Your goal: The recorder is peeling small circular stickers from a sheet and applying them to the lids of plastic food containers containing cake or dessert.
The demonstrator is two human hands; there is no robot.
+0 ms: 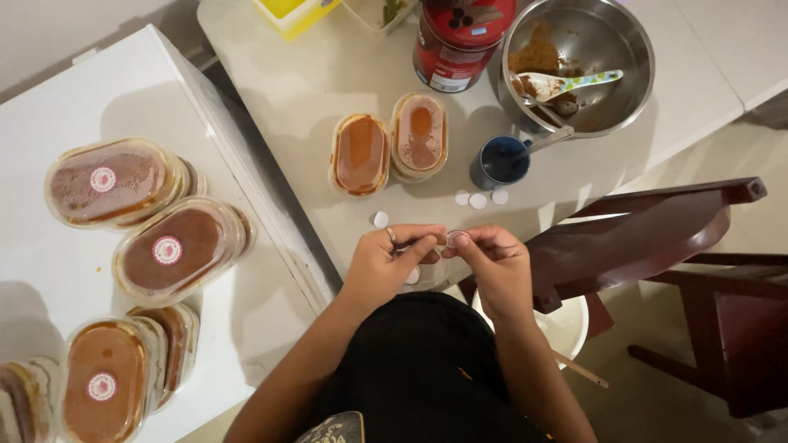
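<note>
- Both hands, left hand (386,267) and right hand (492,262), pinch a small round white sticker (456,239) with narrow fingers (423,246) above the beige worktop's (312,90) near edge.
- 4 loose round white stickers (478,199) lie near that edge, beside 2 lidded oval plastic tubs (390,149).
- A dark wooden chair (657,238) stands on the pale floor (657,394).

Single head-worn view, looking steeply down from above the round table (328,74). Table edge sits close below the lens; top of frame faces the table's far side. No second view.
</note>
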